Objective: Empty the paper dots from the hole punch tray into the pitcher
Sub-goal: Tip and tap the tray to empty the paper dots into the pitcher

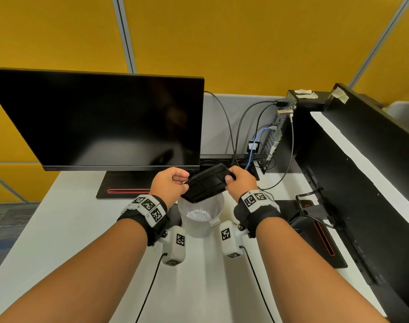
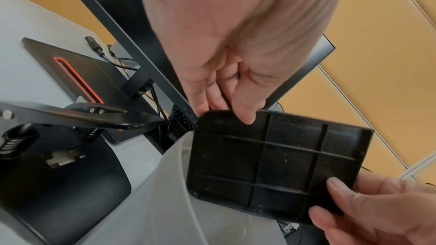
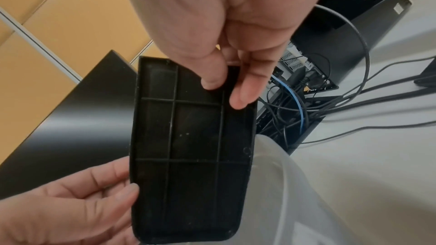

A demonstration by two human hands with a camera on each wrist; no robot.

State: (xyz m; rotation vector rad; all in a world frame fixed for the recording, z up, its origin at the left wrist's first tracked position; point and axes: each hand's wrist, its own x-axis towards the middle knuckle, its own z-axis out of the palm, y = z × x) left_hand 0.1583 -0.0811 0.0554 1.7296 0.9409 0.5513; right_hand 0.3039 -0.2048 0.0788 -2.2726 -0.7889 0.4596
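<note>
Both hands hold the black ribbed hole punch tray (image 1: 207, 184) tilted over the translucent pitcher (image 1: 200, 215), its lower left end at the rim. My left hand (image 1: 183, 183) pinches the left end and my right hand (image 1: 230, 177) pinches the raised right end. White paper dots (image 1: 199, 214) lie at the bottom of the pitcher. The left wrist view shows the tray's (image 2: 271, 165) ribbed inside almost bare, with only a few specks, beside the pitcher wall (image 2: 165, 193). In the right wrist view the tray (image 3: 193, 146) hangs by the pitcher (image 3: 283, 183).
A dark monitor (image 1: 101, 122) on its stand base (image 1: 122, 185) stands behind the hands. A small computer with several cables (image 1: 275, 136) is at the back right, and a second monitor (image 1: 362, 171) lines the right side. The black hole punch body (image 2: 59, 137) sits left of the pitcher.
</note>
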